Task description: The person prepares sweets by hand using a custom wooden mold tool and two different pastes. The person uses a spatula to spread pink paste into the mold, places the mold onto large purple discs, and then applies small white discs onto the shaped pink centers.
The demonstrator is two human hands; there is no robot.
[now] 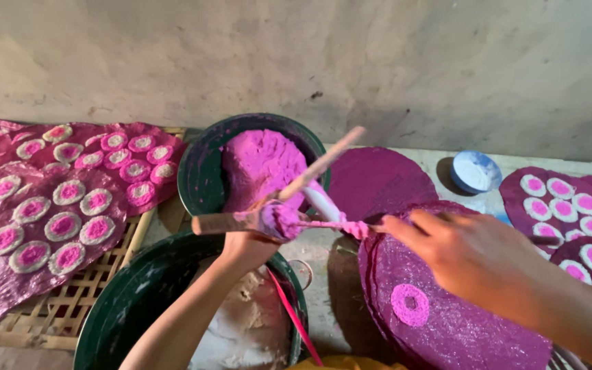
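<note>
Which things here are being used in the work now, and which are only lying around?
In use:
left hand, holding a wooden tool with pink paste
right hand, above the purple disc that bears a pink ring
pink bucket

Lying about:
white bucket
decorated sheets on the bamboo rack
blue lid

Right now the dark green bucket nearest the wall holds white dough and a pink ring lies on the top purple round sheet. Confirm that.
Wrong on colour: in the head view the dark green bucket holds pink dough, not white. The pink ring does lie on the top purple round sheet.
</note>
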